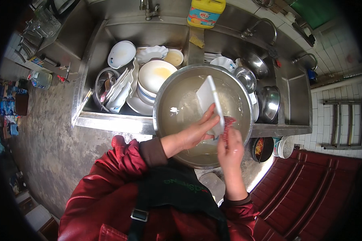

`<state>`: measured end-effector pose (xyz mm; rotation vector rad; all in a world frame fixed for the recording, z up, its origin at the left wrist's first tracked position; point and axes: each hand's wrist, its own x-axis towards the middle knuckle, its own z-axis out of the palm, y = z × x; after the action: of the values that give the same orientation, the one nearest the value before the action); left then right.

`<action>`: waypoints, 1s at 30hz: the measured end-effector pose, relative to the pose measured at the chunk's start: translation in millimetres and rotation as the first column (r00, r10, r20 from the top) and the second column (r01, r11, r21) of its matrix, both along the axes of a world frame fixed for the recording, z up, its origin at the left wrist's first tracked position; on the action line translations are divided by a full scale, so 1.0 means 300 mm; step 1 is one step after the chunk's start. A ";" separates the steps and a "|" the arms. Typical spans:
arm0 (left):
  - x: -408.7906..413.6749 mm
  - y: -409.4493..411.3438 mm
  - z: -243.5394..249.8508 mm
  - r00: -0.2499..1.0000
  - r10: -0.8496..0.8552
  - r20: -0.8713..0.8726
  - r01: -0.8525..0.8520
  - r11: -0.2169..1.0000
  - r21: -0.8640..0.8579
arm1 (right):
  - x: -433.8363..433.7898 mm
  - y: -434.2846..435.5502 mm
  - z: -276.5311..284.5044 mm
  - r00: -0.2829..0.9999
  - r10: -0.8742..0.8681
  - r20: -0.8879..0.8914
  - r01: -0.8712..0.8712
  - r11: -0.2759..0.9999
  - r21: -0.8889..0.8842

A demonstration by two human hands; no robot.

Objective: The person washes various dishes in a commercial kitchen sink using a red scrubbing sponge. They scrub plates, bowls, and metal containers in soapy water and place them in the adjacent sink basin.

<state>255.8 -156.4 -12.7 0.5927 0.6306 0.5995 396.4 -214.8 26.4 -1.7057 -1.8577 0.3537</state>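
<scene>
Over a wide metal basin (157,99) of cloudy water, a white dish (217,105) is tilted up on its edge. My left hand (200,128) holds its left face, with fingers and thumb spread against it. On the dish's other side, my right hand (231,147) grips a red scrubbing cloth or pad (228,125) and presses it close to the rim. The dish's lower part is partly hidden by my hands. The basin rests over the front edge of a stainless steel sink (120,122).
Stacked bowls (157,75) and scalloped plates (119,93) fill the left sink bay. Steel bowls (270,102) stand in the right bay. A yellow detergent jug (205,13) and a yellow sponge (197,41) sit on the divider. A dark bucket (261,150) stands below at right.
</scene>
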 end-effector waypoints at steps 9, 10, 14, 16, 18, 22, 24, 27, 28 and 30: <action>-0.155 -0.023 -0.107 0.974 0.225 -0.038 -0.227 0.971 -0.073 | -0.155 0.190 -0.213 0.921 0.286 -0.266 -0.320 0.943 -0.095; -0.157 -0.031 -0.107 0.967 0.243 -0.076 -0.241 0.970 0.028 | -0.163 0.237 -0.233 0.927 0.261 -0.271 -0.296 0.950 -0.099; -0.199 -0.032 -0.158 0.962 0.258 -0.088 -0.256 0.966 0.037 | -0.123 0.334 -0.393 0.968 0.118 -0.220 -0.176 0.948 -0.265; -0.212 -0.033 -0.164 0.959 0.267 -0.094 -0.269 0.963 -0.008 | -0.074 0.351 -0.446 0.958 0.069 -0.277 -0.163 0.929 -0.332; -0.210 -0.030 -0.158 0.947 0.305 -0.101 -0.310 0.950 -0.032 | -0.005 0.355 -0.530 0.946 -0.008 -0.325 -0.137 0.896 -0.422; -0.201 -0.018 -0.189 0.895 0.423 -0.142 -0.441 0.888 -0.129 | 0.032 0.256 -0.551 0.984 -0.008 -0.177 -0.060 0.926 -0.372; -0.210 -0.007 -0.193 0.895 0.424 -0.139 -0.443 0.880 -0.172 | -0.016 0.182 -0.528 0.978 -0.034 -0.204 -0.030 0.952 -0.304; -0.190 -0.010 -0.214 0.895 0.429 -0.123 -0.446 0.857 -0.258 | -0.111 0.098 -0.408 0.953 0.061 -0.297 -0.114 0.979 -0.167; -0.178 -0.014 -0.221 0.895 0.429 -0.121 -0.445 0.849 -0.286 | -0.143 0.080 -0.359 0.956 0.135 -0.261 -0.174 0.976 -0.132; -0.158 -0.019 -0.240 0.888 0.433 -0.153 -0.459 0.851 -0.257 | -0.183 0.052 -0.282 0.939 0.228 -0.256 -0.256 0.963 -0.080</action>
<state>208.4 -162.1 -84.5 0.1935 0.9355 0.9020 341.6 -199.2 -58.2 -1.4282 -1.8937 0.7471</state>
